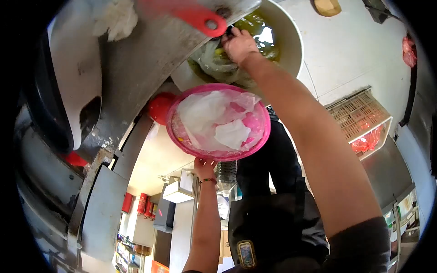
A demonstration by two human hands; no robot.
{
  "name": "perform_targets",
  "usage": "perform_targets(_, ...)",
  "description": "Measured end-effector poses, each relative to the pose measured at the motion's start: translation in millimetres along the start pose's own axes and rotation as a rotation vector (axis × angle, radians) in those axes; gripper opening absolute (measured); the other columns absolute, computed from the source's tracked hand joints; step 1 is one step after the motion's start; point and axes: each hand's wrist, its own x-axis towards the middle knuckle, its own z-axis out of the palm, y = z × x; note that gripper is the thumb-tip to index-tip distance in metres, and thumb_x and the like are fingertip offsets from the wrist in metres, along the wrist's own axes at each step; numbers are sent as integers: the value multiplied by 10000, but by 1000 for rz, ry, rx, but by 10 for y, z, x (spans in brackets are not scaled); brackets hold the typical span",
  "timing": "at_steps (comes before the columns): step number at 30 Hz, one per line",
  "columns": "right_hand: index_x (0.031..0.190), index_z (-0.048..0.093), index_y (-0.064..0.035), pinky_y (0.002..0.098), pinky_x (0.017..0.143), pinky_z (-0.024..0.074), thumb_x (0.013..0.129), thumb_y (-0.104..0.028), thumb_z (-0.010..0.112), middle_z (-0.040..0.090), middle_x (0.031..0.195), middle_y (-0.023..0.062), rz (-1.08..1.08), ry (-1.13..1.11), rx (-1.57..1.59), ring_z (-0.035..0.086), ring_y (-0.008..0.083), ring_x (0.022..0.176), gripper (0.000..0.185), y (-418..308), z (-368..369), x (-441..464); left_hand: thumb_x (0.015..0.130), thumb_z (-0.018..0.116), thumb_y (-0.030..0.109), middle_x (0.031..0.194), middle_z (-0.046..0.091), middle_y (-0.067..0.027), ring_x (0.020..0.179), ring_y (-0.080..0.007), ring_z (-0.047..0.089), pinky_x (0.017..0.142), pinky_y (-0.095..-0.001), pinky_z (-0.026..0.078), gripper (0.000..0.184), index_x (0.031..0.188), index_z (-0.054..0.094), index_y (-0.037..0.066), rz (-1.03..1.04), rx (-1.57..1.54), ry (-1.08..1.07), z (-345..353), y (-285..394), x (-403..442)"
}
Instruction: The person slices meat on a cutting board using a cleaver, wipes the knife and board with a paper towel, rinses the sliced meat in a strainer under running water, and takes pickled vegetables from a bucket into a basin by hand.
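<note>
My left hand (205,167), below a beaded bracelet, grips the near edge of a round pink basin (172,132). Thin white and clear plastic sheets (200,111) lie crumpled inside it, with small pale bits around them. Beyond the basin, my right hand (240,46) reaches into a large pale bin (298,50) with yellowish liquid. Its fingers are bent at a clear plastic bag (211,61) and a small dark spot by the bin's wall; what they hold is partly hidden.
A metal counter (136,68) runs along the left, with a red handle (200,18) jutting over the bin. Under the counter's edge sits a red bowl (160,108). On the right, a beige plastic crate (359,118) with red bags stands on the tiled floor (337,59).
</note>
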Motion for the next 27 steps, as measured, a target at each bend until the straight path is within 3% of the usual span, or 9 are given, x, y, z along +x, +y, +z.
perform_targets(2,1016,649,-142,368,912,388,835,-143,492,652,1045,77,-19,-243,-22,511,254,1129,239,18,-229,-56,804,557,-96,974,561,-98,811,-215,603,645,-331,603,315,1089,499,24,-1,-4,6,83,42,-80)
perform_targets(6,1071,629,-86,371,941,390,687,-172,696,638,1058,114,193,-156,432,517,315,1075,399,289,-504,-509,799,571,-85,966,558,-96,789,-200,595,630,-325,598,299,1073,500,12,15,14,3,98,-68,-11)
perform_targets(8,1108,602,-51,368,931,417,627,-186,748,604,1080,163,134,108,574,510,349,1034,520,544,-295,-776,793,579,-85,965,557,-95,794,-201,596,618,-328,597,308,1074,496,11,-11,-22,-7,131,-56,-13)
perform_targets(11,1138,567,-34,327,906,450,684,-89,717,595,1084,152,115,203,613,528,265,1035,482,725,-473,-1195,787,579,-94,953,562,-89,790,-211,610,610,-335,600,325,1080,493,18,-44,-30,-36,123,-61,35)
perform_targets(13,1117,554,-33,321,919,444,696,-52,680,576,1107,120,235,214,1284,521,249,1067,440,756,-504,-1385,787,576,-93,945,564,-87,778,-209,612,602,-332,600,315,1071,496,18,-29,-54,-16,163,-11,-24)
perform_targets(16,1117,492,-44,307,896,448,703,8,651,531,1101,66,304,212,1629,497,186,1079,446,707,-686,-1588,785,582,-80,936,572,-92,775,-206,615,580,-323,600,282,1039,502,14,7,11,18,145,-11,13)
perform_targets(22,1220,378,-63,304,919,437,725,-12,681,504,1137,92,323,229,1508,496,184,1081,582,618,-729,-1514,781,603,-56,932,588,-109,765,-205,620,576,-310,596,267,1019,503,10,47,40,-4,141,-56,105)
perform_targets(25,1284,414,-19,312,930,438,750,-65,728,551,1169,97,508,275,1865,533,184,1073,622,559,-862,-1441,778,600,-62,943,586,-114,768,-209,619,575,-310,593,269,1016,497,11,36,-24,-28,132,-60,117)
perform_targets(27,1249,492,-9,309,916,450,843,-109,661,591,1150,87,575,165,2129,555,171,1051,451,631,-989,-1443,776,597,-68,937,584,-112,765,-210,617,578,-312,592,269,1011,493,12,36,6,-26,133,-44,114)
